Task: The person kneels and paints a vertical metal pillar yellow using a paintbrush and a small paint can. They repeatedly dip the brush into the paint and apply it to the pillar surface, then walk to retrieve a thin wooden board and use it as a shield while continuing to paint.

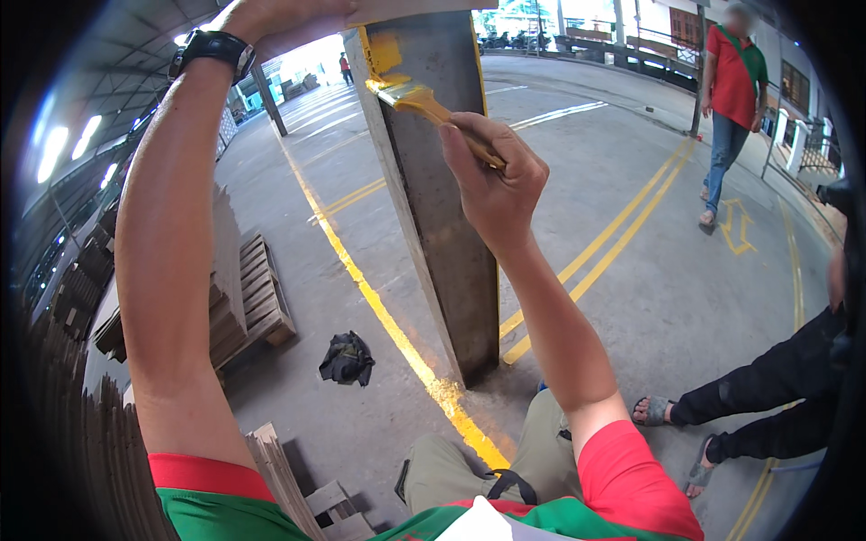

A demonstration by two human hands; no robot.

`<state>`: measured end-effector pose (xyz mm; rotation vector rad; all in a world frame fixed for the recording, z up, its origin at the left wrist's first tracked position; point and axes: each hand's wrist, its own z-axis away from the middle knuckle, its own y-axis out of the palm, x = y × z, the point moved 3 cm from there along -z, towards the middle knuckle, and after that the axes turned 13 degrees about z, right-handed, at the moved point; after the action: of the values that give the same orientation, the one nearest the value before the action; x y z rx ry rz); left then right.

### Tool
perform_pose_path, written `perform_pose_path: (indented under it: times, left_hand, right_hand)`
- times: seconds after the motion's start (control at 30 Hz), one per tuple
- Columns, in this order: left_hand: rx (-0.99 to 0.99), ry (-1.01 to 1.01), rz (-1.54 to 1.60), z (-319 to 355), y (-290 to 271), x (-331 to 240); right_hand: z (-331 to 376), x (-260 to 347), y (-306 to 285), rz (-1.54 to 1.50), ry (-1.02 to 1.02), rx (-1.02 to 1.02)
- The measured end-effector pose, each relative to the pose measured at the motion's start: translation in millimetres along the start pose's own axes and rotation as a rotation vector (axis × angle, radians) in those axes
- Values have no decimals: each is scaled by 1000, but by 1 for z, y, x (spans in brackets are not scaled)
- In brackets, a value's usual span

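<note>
In my right hand (496,171) is a paintbrush (424,101) with a wooden handle, pinched between thumb and fingers. Its bristles, wet with yellow paint, touch the upper left edge of a grey metal column (442,225). A patch of yellow paint (386,50) covers the column face just above the brush. My left hand (293,16), partly cut off by the top edge, grips the end of a pale flat strip (419,9) lying across the column above the paint. Some of its fingers are out of sight.
A person in a red shirt (735,86) walks at the right. Nearer stands someone in dark trousers (776,379) and sandals. A black crumpled bundle (346,359) lies on the floor by a yellow line (374,302). Wooden pallets (263,293) and stacked flat sheets stand left.
</note>
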<state>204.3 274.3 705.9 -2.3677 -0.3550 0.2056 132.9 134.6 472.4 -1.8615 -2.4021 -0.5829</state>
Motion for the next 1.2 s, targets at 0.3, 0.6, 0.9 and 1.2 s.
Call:
perform_pose_path:
  times: [0.3,0.6,0.9,1.2]
  left_hand:
    - [29,-68,-87,-2,1,-6]
    - [55,29,-72,-27,4,19]
    - [55,122,-49,-66,28,108]
    - [101,28,116,-57,25,90]
  right_hand:
    - [-1,-4,4,-117,89,30]
    - [19,-23,-48,-247,382,-130]
    - [57,-56,-103,-514,767,-271]
    - [85,-97,-156,-737,1087,-295]
